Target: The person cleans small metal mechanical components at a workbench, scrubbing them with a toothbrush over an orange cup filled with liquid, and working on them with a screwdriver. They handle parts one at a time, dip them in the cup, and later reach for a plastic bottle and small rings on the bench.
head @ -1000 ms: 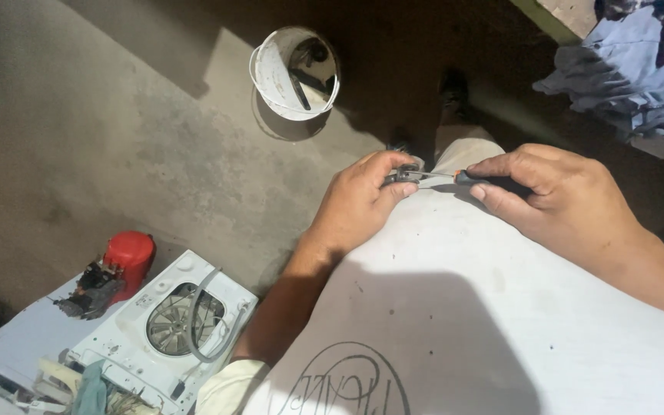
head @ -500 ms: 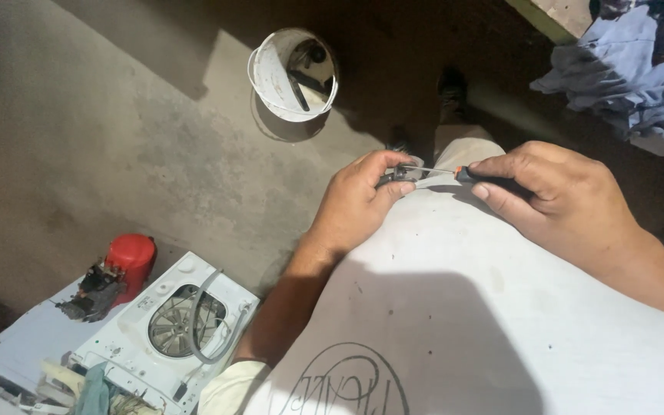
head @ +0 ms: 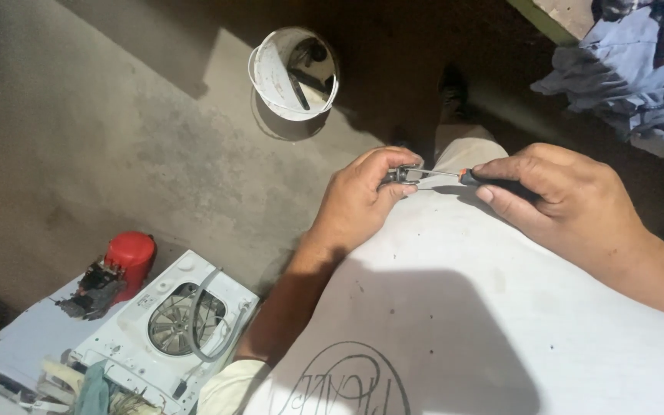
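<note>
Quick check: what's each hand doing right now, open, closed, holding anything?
Left hand: closed on a small dark part.
Right hand: closed on a screwdriver, tip at the part.

Right hand (head: 570, 196) drew the screwdriver (head: 455, 176) back slightly (shaft more exposed).

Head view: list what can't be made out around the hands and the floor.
- Small part in the left hand: mostly covered by its fingers; kind unclear.
- Screwdriver handle: buried in the right hand; its tip is too small to read.
- Bucket contents: dark, in shadow.
- White housing: cut off by the bottom edge.
- Blue cloth: runs past the right edge.
</note>
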